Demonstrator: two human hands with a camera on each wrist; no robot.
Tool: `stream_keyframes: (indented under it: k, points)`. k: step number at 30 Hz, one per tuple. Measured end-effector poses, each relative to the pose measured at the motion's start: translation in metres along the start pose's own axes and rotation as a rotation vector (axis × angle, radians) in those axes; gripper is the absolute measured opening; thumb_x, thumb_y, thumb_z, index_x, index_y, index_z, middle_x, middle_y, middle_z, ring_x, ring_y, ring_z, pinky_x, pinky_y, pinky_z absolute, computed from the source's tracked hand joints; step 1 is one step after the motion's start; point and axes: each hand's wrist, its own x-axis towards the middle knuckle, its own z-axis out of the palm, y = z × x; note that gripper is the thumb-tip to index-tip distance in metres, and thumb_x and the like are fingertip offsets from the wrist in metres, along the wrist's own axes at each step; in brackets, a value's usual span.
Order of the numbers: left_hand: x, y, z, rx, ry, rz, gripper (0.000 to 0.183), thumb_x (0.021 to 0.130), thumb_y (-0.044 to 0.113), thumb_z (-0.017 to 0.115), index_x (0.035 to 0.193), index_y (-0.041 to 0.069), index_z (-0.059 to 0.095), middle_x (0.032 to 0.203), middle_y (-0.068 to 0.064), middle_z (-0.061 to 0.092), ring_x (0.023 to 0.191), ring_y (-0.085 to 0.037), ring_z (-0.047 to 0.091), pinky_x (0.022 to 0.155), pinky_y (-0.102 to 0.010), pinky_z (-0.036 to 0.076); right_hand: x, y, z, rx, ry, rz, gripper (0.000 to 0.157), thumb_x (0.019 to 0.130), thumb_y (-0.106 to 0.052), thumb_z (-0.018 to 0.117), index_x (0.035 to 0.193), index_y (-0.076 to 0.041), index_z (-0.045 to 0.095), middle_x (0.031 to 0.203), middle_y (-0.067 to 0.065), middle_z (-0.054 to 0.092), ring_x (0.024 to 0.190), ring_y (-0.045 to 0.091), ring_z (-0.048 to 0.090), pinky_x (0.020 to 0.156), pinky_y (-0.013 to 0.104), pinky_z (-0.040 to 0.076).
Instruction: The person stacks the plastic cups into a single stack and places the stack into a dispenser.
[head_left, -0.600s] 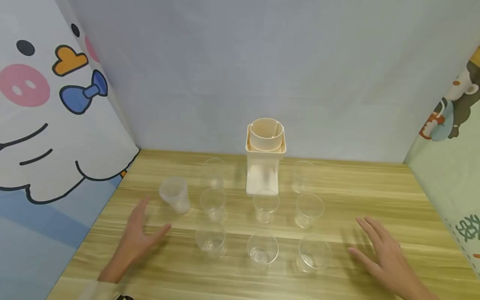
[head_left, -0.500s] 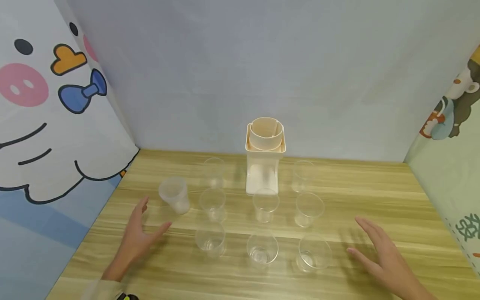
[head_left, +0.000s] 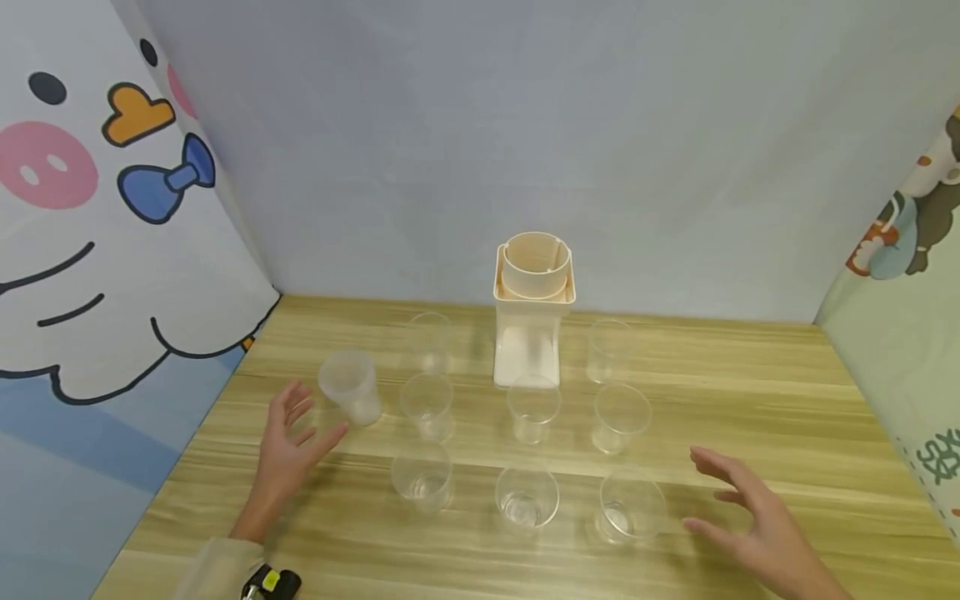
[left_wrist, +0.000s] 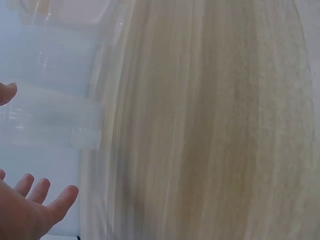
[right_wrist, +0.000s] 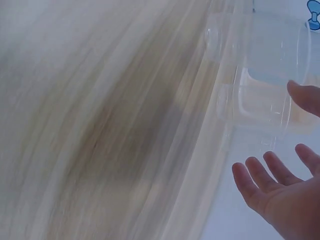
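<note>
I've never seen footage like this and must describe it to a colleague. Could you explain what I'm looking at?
There is no machine here, just a person's two bare hands. The wide picture comes from a camera worn on the head, looking forward and down. The two closer ones come from cameras on the wrists, one per hand.

On the wood-patterned table stand eight clear cups, a cream-coloured stand with a round ring on top, and a cloudy white cup, which may be several nested together; I can't tell.

The left hand is beside the cloudy cup, and the right hand is near the front-right clear cup. Neither hand holds anything.
</note>
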Motion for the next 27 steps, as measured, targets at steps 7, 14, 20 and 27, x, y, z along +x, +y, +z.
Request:
stream_keyframes:
  k: [7,14,20,27]
  points:
    - [0.008,-0.005,0.005,-0.050,0.019,0.011,0.093,0.079,0.012,0.079,0.149,0.013,0.017,0.145,-0.010,0.033,0.131,-0.027,0.034,0.099,-0.049,0.038,0.000,-0.001,0.008,0.098,-0.019,-0.031,0.083,0.065,0.004,0.083,0.137,-0.005,0.043,0.133,-0.003,0.051,0.117,0.003,0.047,0.083,0.014,0.044]
    - [0.014,-0.003,0.009,-0.098,0.011,0.010,0.094,0.078,0.007,0.078,0.149,0.014,0.018,0.146,-0.007,0.031,0.130,-0.024,0.035,0.097,-0.043,0.041,0.001,-0.007,0.013,0.179,-0.062,-0.023,0.083,0.065,0.002,0.084,0.136,-0.004,0.042,0.131,-0.002,0.052,0.117,0.006,0.049,0.084,0.018,0.046]
    - [0.017,-0.002,0.013,-0.118,-0.006,-0.006,0.092,0.078,0.005,0.077,0.149,0.016,0.018,0.147,-0.008,0.029,0.129,-0.023,0.034,0.096,-0.039,0.043,0.000,-0.005,0.020,0.241,-0.118,-0.021,0.081,0.067,-0.001,0.084,0.135,0.001,0.041,0.130,0.009,0.053,0.119,0.008,0.048,0.084,0.023,0.048]
    - [0.021,-0.001,0.019,-0.160,0.002,-0.017,0.093,0.078,0.002,0.077,0.149,0.014,0.018,0.145,-0.007,0.032,0.128,-0.020,0.034,0.094,-0.037,0.042,-0.002,-0.004,0.033,0.267,-0.119,-0.066,0.081,0.066,0.000,0.084,0.135,0.001,0.041,0.126,0.018,0.053,0.119,0.007,0.048,0.082,0.024,0.049]
